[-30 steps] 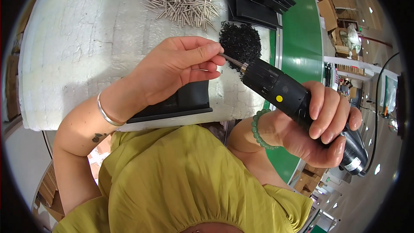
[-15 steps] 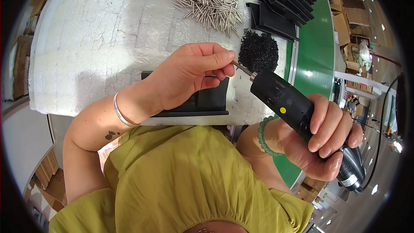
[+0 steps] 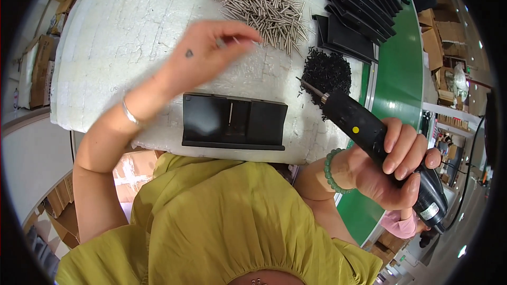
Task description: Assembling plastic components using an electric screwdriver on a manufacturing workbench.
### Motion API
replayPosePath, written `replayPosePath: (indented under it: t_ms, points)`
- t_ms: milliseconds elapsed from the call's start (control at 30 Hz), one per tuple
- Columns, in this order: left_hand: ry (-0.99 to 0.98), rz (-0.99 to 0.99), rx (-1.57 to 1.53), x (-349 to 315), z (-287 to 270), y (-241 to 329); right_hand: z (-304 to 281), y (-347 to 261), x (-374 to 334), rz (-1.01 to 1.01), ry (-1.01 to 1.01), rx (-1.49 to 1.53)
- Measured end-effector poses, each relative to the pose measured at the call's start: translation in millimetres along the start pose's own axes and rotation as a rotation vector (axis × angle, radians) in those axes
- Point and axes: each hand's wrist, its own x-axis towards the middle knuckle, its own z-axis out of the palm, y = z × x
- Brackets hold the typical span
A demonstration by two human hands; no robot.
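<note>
Black against pale sheeting, a trough-like panel (image 3: 266, 119) lay on the near side of the bench (image 3: 121, 42), touched by neither of your hands. A slim bright line showed near its middle, though whether it was a fitted pin or part of the panel could not be told. At right, your right hand (image 3: 396, 166) gripped a black electric screwdriver (image 3: 351, 121), fingers wrapped around its body, its bit (image 3: 311, 86) angled far and left beside a heap of black screws (image 3: 328, 71). Your left hand (image 3: 203, 53), blurred, hung near a pile of metal pins (image 3: 264, 13), thumb and fingers nearly together; whether they had hold of anything could not be seen. Your work on this panel looked unfinished: it was laid out, the bit stood well apart from it, and plenty of pins and screws lay loose. More black panels (image 3: 364, 8) stood grouped at the far right, finished or waiting, you gave no sign which.
</note>
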Motion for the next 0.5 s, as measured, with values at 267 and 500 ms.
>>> replayPosePath:
  t_ms: [267,500]
  points:
    - [0.119,0.401,0.844,33.8,-30.8,-31.2,-1.8,-2.5,-5.3,0.046,-0.024,-0.023]
    - [0.181,0.466,0.850,18.4,-18.9,-16.2,4.5,2.3,-6.6,0.090,-0.026,-0.033]
